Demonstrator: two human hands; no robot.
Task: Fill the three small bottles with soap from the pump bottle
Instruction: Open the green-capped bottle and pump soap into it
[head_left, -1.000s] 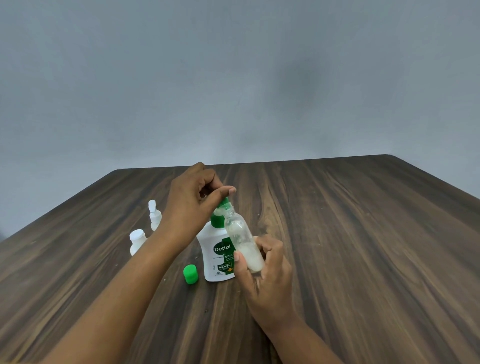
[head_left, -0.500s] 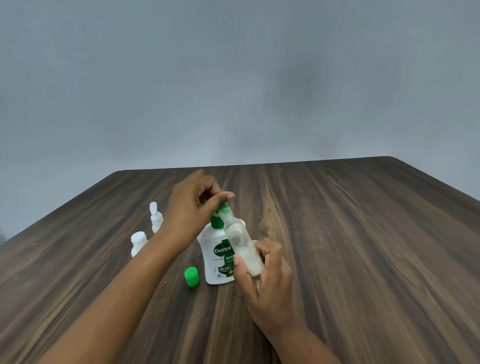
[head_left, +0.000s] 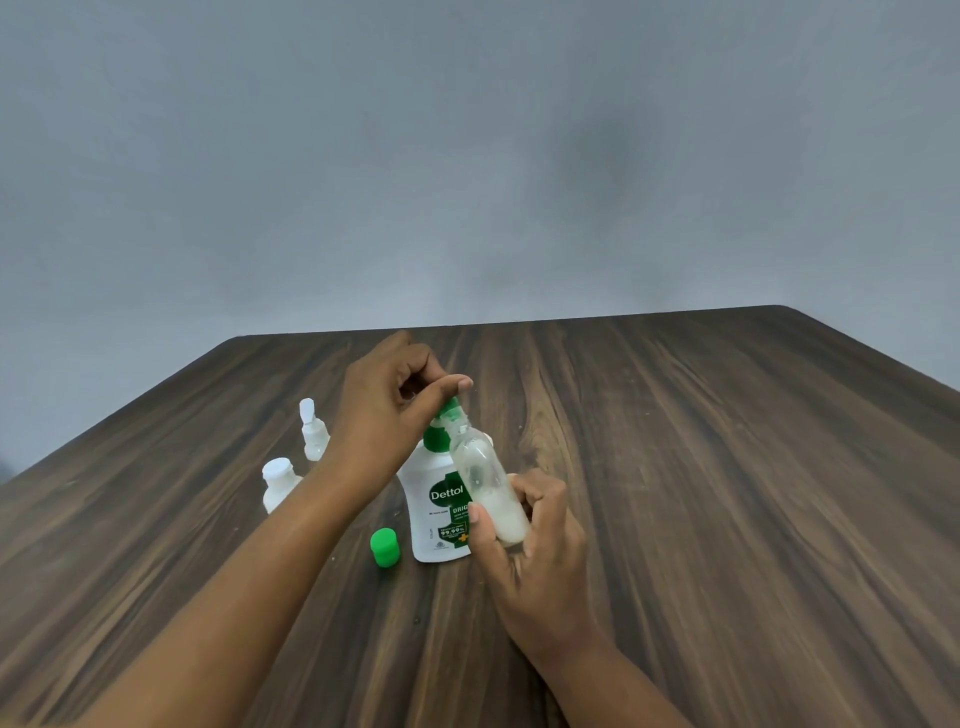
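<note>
While left hand (head_left: 385, 411) grasps pump bottle (head_left: 435, 512), right hand (head_left: 540, 569) grasps small bottle (head_left: 479, 470).

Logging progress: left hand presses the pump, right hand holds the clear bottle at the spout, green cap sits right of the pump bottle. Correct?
No: the head view shows the green cap left of the pump bottle, not right. The left hand on the pump and the right hand holding the clear bottle at the spout are correct.
</note>
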